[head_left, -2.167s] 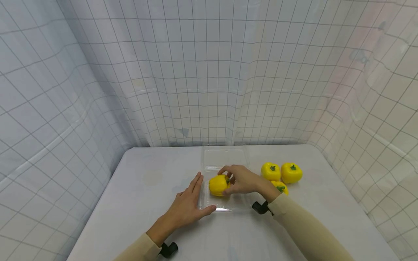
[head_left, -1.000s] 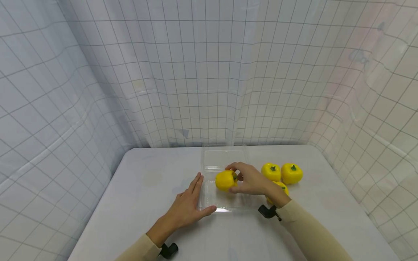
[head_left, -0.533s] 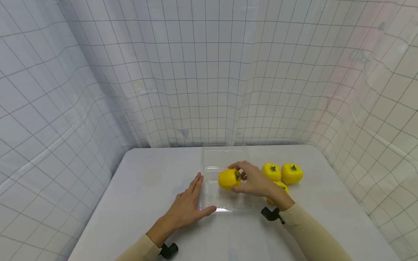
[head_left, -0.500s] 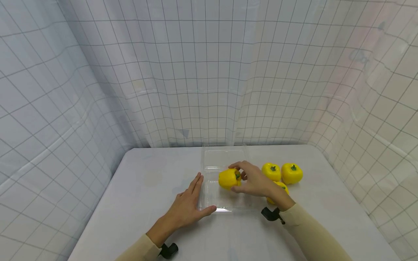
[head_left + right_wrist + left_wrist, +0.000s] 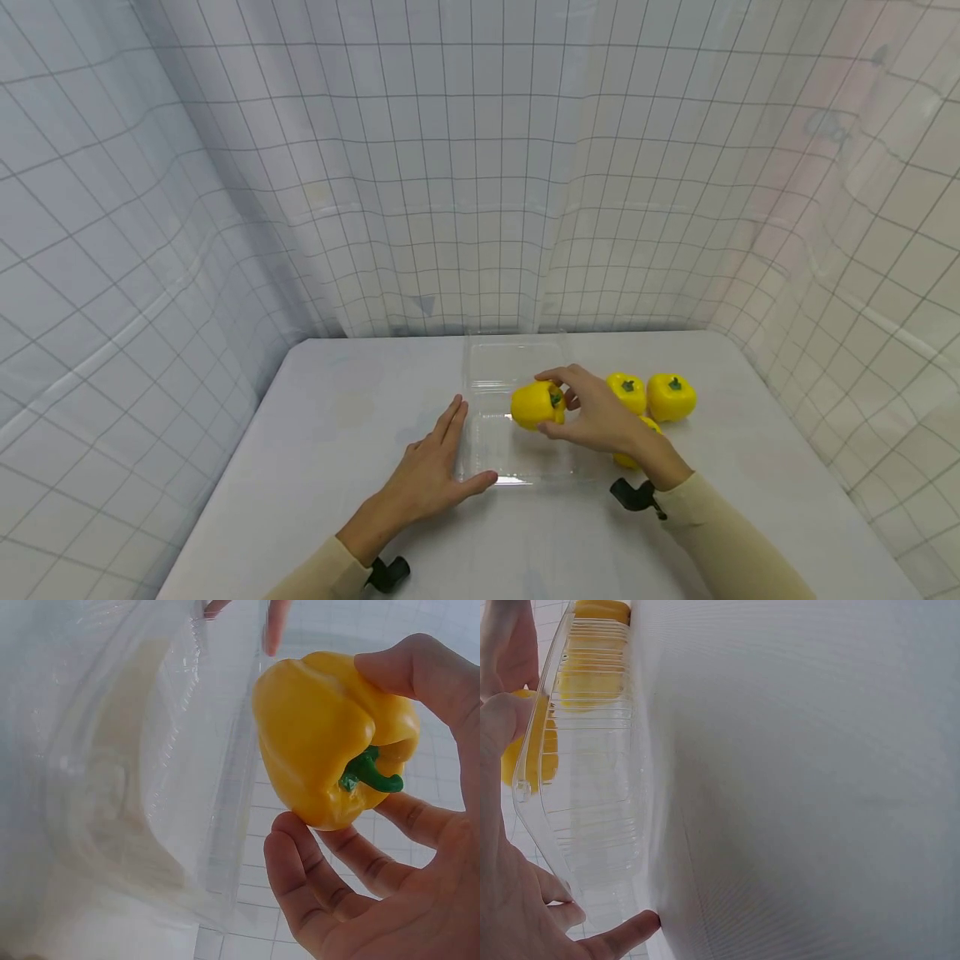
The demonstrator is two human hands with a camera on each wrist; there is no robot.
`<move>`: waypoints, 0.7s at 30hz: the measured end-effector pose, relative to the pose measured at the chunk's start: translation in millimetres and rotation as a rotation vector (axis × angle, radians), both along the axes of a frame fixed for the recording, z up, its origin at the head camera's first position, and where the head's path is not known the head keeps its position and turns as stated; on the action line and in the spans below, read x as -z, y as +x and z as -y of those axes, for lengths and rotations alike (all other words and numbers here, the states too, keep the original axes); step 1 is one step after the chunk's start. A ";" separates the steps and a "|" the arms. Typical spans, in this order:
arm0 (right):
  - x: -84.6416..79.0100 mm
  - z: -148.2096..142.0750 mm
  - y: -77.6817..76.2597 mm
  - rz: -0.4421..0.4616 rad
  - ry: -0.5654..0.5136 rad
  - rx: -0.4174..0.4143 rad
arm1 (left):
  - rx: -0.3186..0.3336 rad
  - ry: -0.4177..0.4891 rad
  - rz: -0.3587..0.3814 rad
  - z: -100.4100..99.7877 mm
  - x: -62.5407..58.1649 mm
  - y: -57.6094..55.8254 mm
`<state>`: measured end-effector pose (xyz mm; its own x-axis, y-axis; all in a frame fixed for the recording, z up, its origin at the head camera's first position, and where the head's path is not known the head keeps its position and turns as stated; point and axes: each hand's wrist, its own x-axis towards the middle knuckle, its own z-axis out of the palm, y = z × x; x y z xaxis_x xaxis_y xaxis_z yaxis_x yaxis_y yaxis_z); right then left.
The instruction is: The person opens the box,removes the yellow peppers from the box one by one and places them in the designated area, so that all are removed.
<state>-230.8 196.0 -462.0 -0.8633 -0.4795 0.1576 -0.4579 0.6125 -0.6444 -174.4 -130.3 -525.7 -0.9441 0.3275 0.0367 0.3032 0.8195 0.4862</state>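
Observation:
A yellow bell pepper [image 5: 534, 405] with a green stem is in my right hand [image 5: 600, 414], held between the thumb and fingertips over a clear plastic clamshell container [image 5: 487, 462]. In the right wrist view the pepper [image 5: 322, 735] lies on its side, stem toward the palm, above the container's rim. My left hand [image 5: 426, 471] rests at the container's left side, thumb spread along the near edge and fingers straight. From the left wrist, the see-through wall of the container [image 5: 592, 795] stands close to the fingers, with the held pepper [image 5: 551, 754] past its rim.
To the right of the container sit three more yellow bell peppers, one at the back right [image 5: 671, 397], one beside it [image 5: 627, 392], and one partly hidden behind my right wrist [image 5: 626, 461]. The container's lid [image 5: 513, 360] lies folded back. Gridded white curtains [image 5: 480, 167] surround the white table [image 5: 322, 417].
My right hand has lifted the bell pepper up from inside the container and carried it to the right. The left hand has stayed in place.

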 end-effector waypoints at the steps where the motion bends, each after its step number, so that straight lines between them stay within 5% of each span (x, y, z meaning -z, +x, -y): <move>1: -0.3 -0.9 0.1 -0.004 0.003 0.005 | 0.000 0.001 -0.001 0.1 -0.2 0.1; 21: -11.2 -13.6 11.2 -0.065 -0.029 0.061 | -0.002 0.023 0.003 1.6 -0.9 2.1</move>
<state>-219.6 209.6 -450.8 -0.8783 -0.4204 0.2279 -0.4617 0.6219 -0.6325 -172.3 -131.9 -524.8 -0.9448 0.3251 0.0415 0.3004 0.8084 0.5063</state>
